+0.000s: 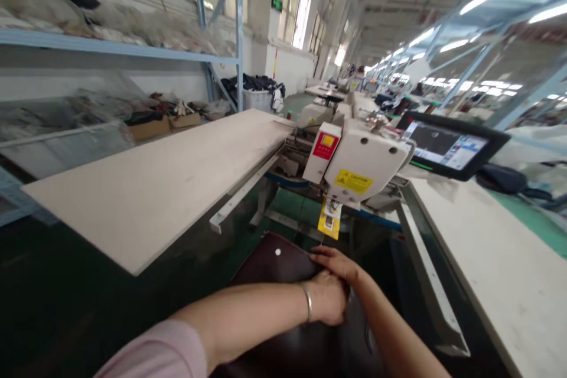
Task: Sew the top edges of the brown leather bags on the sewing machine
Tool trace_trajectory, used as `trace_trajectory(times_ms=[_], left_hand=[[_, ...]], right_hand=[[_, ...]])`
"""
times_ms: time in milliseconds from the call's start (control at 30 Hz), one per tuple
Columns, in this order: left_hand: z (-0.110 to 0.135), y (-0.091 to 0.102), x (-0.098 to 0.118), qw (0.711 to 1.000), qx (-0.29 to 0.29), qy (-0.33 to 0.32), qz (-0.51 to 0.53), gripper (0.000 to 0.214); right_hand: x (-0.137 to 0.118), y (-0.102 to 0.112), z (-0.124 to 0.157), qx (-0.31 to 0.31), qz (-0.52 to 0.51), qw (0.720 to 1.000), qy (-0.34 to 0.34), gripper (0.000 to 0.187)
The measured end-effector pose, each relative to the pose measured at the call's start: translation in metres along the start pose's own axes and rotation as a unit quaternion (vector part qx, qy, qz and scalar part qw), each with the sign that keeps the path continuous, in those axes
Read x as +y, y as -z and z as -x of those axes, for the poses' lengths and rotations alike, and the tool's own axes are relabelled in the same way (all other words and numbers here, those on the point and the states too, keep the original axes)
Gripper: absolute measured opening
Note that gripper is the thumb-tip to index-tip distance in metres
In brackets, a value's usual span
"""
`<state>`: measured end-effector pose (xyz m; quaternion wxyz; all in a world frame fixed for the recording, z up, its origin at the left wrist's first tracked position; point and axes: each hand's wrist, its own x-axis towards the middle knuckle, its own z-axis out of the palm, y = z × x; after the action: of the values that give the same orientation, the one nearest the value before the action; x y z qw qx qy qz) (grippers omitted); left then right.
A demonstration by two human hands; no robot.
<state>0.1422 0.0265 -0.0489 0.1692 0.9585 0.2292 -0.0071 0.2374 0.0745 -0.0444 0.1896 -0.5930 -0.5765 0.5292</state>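
Note:
A dark brown leather-like piece (270, 266) with a small white stud lies low in front of me, below the head of a white sewing machine (363, 159). My left hand (330, 304), with a metal bracelet at the wrist, is curled on the piece's right edge. My right hand (334, 261) reaches in from the right and lies just above the left hand, its fingers over the same edge. The two hands touch and partly hide each other.
A long pale table top (155, 189) runs along the left, and another (487, 260) along the right. A black touchscreen (452, 144) sits beside the machine. Yellow tags (330, 218) hang under the machine head. Blue shelving (110, 47) with bundled goods lines the left wall.

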Motion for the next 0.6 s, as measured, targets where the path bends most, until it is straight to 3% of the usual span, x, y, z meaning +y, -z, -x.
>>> trace_trajectory(times_ms=[67,133,233,333,400,467,533,600], left_hand=[[0.032,0.014,-0.002,0.998,-0.002,-0.066,-0.014,0.046],[0.062,0.036,-0.014,0.996,0.019,-0.085,0.010,0.038],[0.090,0.071,-0.050,0.992,0.111,0.045,0.036,0.030],[0.090,0.096,-0.091,0.982,0.119,0.130,0.067,0.038],[0.081,0.108,-0.111,0.983,0.059,0.121,0.121,0.043],[0.073,0.118,-0.124,0.974,-0.054,0.103,0.194,0.043],[0.069,0.130,-0.135,0.938,-0.194,0.116,0.264,0.046],[0.072,0.143,-0.146,0.899,-0.264,0.129,0.326,0.046]], right_hand=[[0.017,0.002,0.002,-0.021,-0.027,0.999,-0.015,0.048],[0.028,0.005,0.010,-0.043,-0.048,0.998,-0.021,0.050],[0.031,0.009,0.025,-0.043,-0.071,0.996,-0.016,0.052],[0.020,0.010,0.036,-0.033,-0.088,0.996,-0.001,0.051],[0.008,0.009,0.041,-0.036,-0.085,0.996,0.022,0.050],[-0.007,0.009,0.047,-0.043,-0.067,0.996,0.044,0.050],[-0.022,0.012,0.057,-0.039,-0.046,0.996,0.059,0.050],[-0.033,0.019,0.068,-0.013,-0.032,0.997,0.071,0.051]])
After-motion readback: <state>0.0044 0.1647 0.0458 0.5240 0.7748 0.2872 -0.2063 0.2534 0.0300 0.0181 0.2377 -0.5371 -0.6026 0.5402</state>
